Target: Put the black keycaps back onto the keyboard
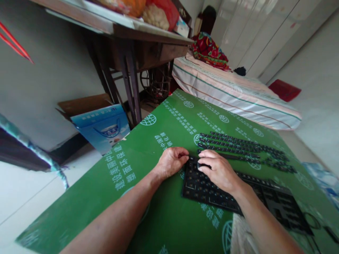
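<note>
Left hand [173, 162] had fingers together, right hand [218, 171] pinched a small black keycap [199, 165]; crooked pressing could've jammed that flat black keyboard [212, 190], tbh.

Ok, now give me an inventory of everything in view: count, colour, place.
Board: one, green with pale print, centre
Keyboard: one, black, on the board
Loose keycaps: many, black, beyond the keyboard
Pale cloth: one, whitish, bottom edge
Bed: one, white striped, beyond the board
Patterned cloth: one, mostly red, on the bed
Table: one, brown, upper left
Bags: at least two, red and orange, on the table
Printed carton: one, blue, left of the board
Flat item: one, red, beside the bed
Left hand: one, bare, at the keyboard's left end
Right hand: one, bare, over the keyboard
</note>
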